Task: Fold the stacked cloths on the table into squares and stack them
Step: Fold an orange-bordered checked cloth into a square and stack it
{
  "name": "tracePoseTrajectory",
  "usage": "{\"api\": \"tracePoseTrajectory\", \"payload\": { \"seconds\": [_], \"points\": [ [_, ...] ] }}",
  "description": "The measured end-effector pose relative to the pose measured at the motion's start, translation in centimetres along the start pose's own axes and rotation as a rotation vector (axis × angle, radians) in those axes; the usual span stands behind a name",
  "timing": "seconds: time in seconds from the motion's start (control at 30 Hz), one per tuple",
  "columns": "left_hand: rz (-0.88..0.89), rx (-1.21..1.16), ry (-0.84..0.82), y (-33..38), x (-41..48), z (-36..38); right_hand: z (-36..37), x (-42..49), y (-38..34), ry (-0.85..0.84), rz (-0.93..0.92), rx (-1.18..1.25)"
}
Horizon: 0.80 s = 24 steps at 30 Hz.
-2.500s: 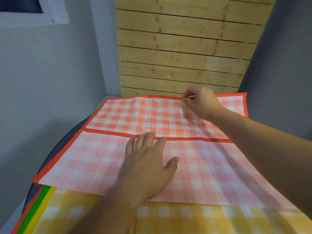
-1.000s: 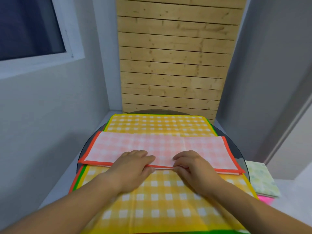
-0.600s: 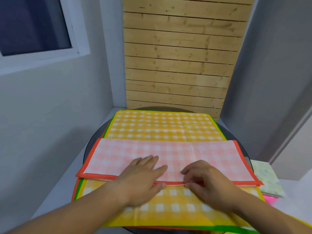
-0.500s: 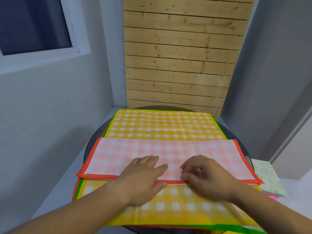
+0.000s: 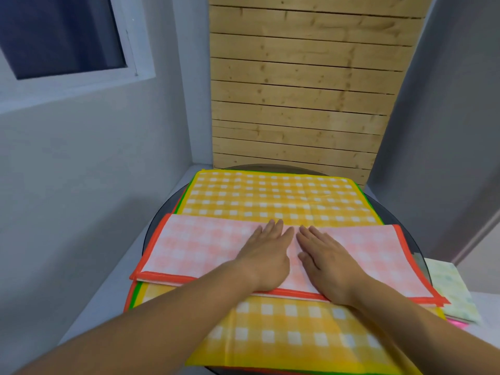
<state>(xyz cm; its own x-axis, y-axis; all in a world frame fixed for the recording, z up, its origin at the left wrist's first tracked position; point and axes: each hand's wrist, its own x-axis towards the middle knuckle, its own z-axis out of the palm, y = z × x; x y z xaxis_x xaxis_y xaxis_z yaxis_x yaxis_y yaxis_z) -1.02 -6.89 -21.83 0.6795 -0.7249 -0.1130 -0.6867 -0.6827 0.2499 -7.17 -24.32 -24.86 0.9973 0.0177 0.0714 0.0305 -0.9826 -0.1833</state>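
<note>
left hand (image 5: 266, 253): flat, fingers straight, pressing folded pink-checked orange-edged cloth (image 5: 194, 246) | right hand (image 5: 328, 259): flat, pressing same cloth | no readable writing

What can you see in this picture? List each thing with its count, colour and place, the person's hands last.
pink checked cloth: one, orange-edged, folded strip atop the pile
yellow checked cloth: one, spread flat under it
lower cloths: number unclear, green and orange edges, pile's left
table: one, dark, round, under the pile
folded cloth: one, pale green, right of the table
plank wall: one, light wood, behind
window: one, white-framed, upper left
left hand: one, flat on the pink checked cloth
right hand: one, flat beside it
</note>
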Motion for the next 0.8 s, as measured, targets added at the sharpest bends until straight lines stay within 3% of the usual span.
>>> {"api": "tracePoseTrajectory", "payload": {
  "seconds": [0.1,0.43,0.63,0.7,0.8],
  "points": [
    [-0.076,0.012,-0.046,-0.6,1.1,0.8,0.0,0.0,-0.1,-0.024,0.002,-0.013],
    [-0.531,0.021,0.079,-9.1,-2.2,0.1,-0.7,-0.1,-0.3,-0.074,0.023,-0.03],
    [-0.651,0.009,0.085,-10.2,-2.4,-0.4,-0.6,0.0,-0.5,-0.087,0.036,-0.041],
    [-0.632,0.074,0.1,-9.0,-2.0,-0.4,-0.6,0.0,-0.5,-0.087,0.035,-0.038],
    [-0.249,0.146,0.165,-5.9,-0.8,-0.2,-0.5,0.1,-0.5,-0.096,0.034,-0.032]
  ]
}}
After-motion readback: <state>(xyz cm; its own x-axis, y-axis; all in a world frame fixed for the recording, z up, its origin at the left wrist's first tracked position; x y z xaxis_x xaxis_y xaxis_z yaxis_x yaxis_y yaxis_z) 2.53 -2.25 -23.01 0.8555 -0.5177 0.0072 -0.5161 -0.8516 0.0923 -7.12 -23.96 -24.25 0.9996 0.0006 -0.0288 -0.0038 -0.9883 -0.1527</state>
